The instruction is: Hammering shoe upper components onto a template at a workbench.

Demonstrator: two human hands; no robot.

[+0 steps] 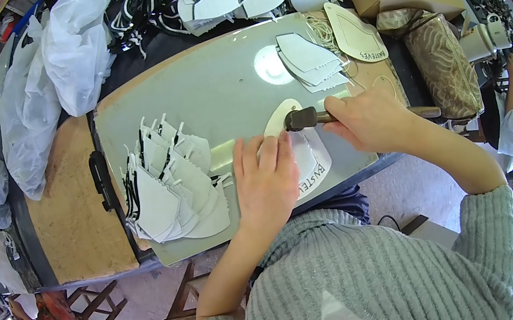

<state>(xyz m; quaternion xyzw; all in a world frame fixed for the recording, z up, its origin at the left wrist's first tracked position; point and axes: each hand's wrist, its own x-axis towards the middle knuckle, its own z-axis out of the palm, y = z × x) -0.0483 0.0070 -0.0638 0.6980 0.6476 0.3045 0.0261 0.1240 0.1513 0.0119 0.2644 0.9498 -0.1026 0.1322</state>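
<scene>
Right grip [365, 118] is wrapped round the hammer [304, 118]; I'd tap square, keeping the left grip [266, 178], flattened just beside it, clear.

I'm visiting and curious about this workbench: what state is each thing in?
Right hand: closed around the hammer.
Hammer: gripped, head over the cream template; contact unclear.
Left hand: fingers outstretched beside the hammer head; grip unclear.
Cream template: lying flat, partly covered.
Left-side white pieces: overlapping, fanned pile.
Upper-right white pieces: overlapping, lying flat.
Cream cord: loosely bunched.
White plastic bag: bulging, wrinkled.
</scene>
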